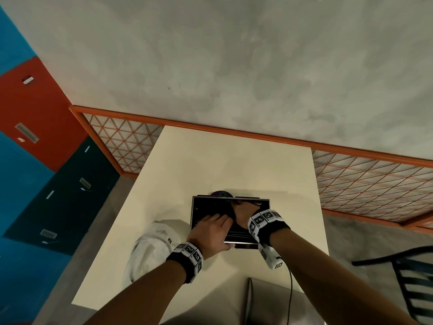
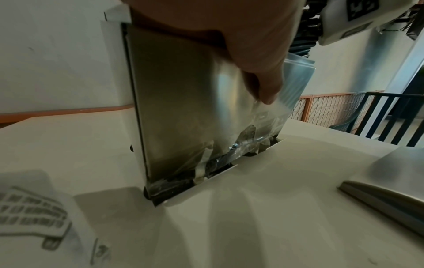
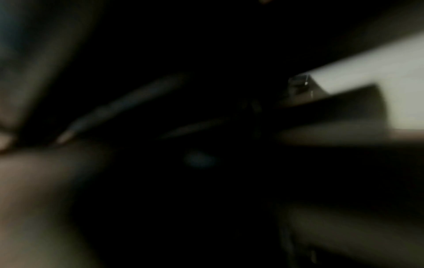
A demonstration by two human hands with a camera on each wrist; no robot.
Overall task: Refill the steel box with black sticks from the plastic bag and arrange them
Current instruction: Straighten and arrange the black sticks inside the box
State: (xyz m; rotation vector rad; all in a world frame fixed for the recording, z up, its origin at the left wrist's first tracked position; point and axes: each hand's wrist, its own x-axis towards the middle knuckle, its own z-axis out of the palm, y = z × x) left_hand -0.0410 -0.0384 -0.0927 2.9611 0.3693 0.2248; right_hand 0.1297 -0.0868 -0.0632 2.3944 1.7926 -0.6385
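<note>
Bench [image 1: 210,160]: cream top, pushed against a grey wall with an orange-framed lattice panel along its foot. Steel box [image 1: 195,208]: rectangular, open-topped, standing right of centre on the bench toward the near side; thin polished walls, judged rigid, fairly light and slick to bare skin, so best steadied by its rim or a flat side wall, not by a corner. White plastic bag [image 1: 150,252]: crumpled, printed with dark lettering, lying on the bench just left of the box; judged soft, shapeless and slippery, best taken by gathered film at its mouth. Clear plastic film [image 2: 273,116]: seen from the left wrist pressed against the box's near steel wall, dark pieces showing through at its foot. Black sticks [image 1: 236,235]: lying in parallel rows inside the box at its near end; judged thin, stiff, light and liable to roll or snap, best lifted as a small bundle near mid-length. Left hand [image 1: 212,231]: over the box's near-left edge, thumb curled against the film on the wall. Right hand [image 1: 244,211]: reaching into the box's far-right part; its grip cannot be told, its wrist view being dark and blurred.
</note>
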